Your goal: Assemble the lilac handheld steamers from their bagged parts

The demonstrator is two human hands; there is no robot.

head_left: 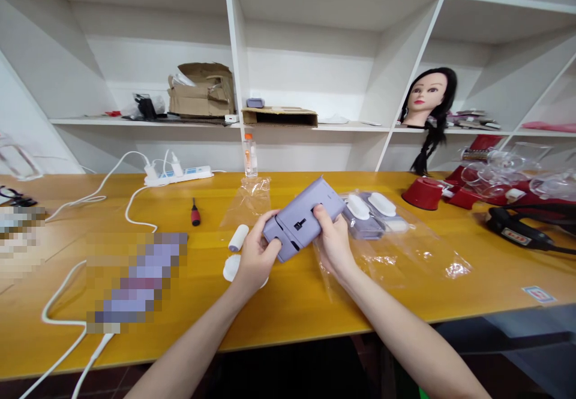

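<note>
Both hands hold a lavender plastic case [302, 210] tilted above the table. It is box-shaped, with a black mark on its face and a seam with dark gaps across its lower left end. My left hand [255, 262] grips that lower left end, thumb on the face. My right hand [333, 240] is closed around the right side, thumb pressed on the face. Beside my left hand lie a white cylinder [238, 237] with a lavender end and a white piece [231, 268], partly hidden by the hand. Behind my right hand, lavender parts with white oval pieces [381, 204] lie on clear plastic bags [405, 261].
A red-black screwdriver [195, 213], a power strip [180, 176] with white cables and a pixelated device [144, 282] are at left. A clear bottle [250, 158] stands at the back. Red machines [468, 192] and a black tool [517, 231] sit right. Shelves hold cardboard boxes [202, 90] and a mannequin head [427, 96].
</note>
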